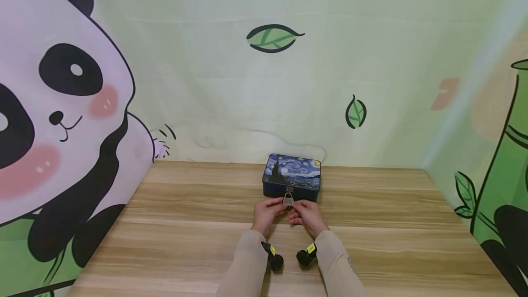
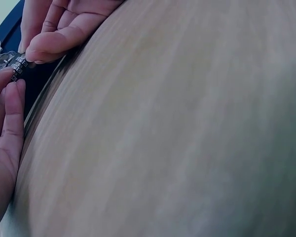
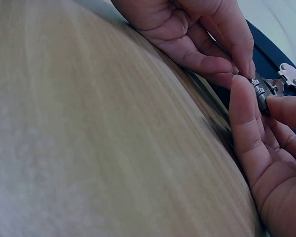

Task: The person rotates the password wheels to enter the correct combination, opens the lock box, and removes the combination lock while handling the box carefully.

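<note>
A small combination padlock (image 1: 288,200) with numbered dials hangs at the front clasp (image 3: 289,74) of a dark blue tin box (image 1: 292,191). The lid (image 1: 294,171) carries a swirling night-sky picture and is down. From the left side, my left hand (image 1: 264,215) pinches the padlock's body between thumb and fingertips. My right hand (image 1: 310,217) grips the other side of it, thumb and forefinger at the dials. Both wrist views show the dials (image 2: 19,64) between the fingertips; part of the lock body is hidden behind them.
The box stands near the back of a wood-grain table (image 1: 198,196), close to a backdrop (image 1: 198,104) printed with a panda and leaves. A thin cord (image 1: 305,145) runs along the backdrop behind the box. Black wrist cameras (image 1: 275,260) are strapped at both sleeves.
</note>
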{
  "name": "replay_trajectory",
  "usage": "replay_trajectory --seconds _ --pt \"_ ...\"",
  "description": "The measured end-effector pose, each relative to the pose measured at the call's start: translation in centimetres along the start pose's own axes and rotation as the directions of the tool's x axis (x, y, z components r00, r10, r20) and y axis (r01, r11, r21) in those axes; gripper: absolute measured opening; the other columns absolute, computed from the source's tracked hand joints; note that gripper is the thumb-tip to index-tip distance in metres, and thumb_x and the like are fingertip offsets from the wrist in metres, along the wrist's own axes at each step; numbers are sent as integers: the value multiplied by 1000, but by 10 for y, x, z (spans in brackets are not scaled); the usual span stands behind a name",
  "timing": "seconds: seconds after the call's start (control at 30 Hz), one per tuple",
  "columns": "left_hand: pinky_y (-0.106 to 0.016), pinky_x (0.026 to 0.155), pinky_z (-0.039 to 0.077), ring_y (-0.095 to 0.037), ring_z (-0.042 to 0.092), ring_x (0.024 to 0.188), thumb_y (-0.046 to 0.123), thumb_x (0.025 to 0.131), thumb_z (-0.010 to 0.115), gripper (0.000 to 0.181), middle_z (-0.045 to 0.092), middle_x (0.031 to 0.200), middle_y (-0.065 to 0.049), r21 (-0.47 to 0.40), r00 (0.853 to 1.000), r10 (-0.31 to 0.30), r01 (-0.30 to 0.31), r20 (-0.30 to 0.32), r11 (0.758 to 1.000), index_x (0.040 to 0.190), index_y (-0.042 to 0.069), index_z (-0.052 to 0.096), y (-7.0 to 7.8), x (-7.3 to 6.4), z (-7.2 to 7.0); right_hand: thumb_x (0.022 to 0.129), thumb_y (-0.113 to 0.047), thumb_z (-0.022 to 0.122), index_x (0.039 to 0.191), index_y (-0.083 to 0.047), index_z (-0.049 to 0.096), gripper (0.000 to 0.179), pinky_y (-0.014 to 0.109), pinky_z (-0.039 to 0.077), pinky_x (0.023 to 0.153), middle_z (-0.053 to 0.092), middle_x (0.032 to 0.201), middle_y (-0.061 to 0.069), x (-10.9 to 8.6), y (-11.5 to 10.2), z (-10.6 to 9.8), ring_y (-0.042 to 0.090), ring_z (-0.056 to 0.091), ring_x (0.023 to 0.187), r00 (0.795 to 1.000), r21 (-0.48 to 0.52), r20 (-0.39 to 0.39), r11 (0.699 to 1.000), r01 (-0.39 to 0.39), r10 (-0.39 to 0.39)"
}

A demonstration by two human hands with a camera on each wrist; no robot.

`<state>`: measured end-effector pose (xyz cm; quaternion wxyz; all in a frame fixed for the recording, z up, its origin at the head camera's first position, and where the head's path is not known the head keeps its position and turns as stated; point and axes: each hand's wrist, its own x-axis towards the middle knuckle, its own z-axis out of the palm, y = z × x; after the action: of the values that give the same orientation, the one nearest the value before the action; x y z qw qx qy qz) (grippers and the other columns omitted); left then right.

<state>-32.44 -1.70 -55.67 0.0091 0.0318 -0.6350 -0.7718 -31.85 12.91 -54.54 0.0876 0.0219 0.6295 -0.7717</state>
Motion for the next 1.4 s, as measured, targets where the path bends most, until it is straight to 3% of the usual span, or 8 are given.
replay_trajectory --seconds 0.77,1.07,1.4 --pt "-28 67 60 -11 67 67 -8 85 72 23 72 102 -24 -24 1000 3 -3 -15 1000 107 -15 70 0 1 1 102 3 46 108 18 54 18 23 56 53 59 76 10 0 -1 1 10 61 56 1000 -5 -3 1000 -1 1" --pt "-33 73 61 -14 69 71 -10 88 67 24 70 103 -27 -27 1000 10 -10 8 1000 110 -19 66 28 -18 3 101 3 46 107 17 54 17 23 56 53 58 75 8 0 -1 1 10 61 56 1000 -1 0 1000 -4 4" --pt "-29 73 60 -14 69 75 -9 83 73 28 71 104 -26 26 1000 25 -25 11 999 110 -14 70 -2 1 -2 102 2 47 111 19 53 20 24 57 53 58 76 9 1 1 0 11 61 57 1000 -8 -12 1000 -19 19"
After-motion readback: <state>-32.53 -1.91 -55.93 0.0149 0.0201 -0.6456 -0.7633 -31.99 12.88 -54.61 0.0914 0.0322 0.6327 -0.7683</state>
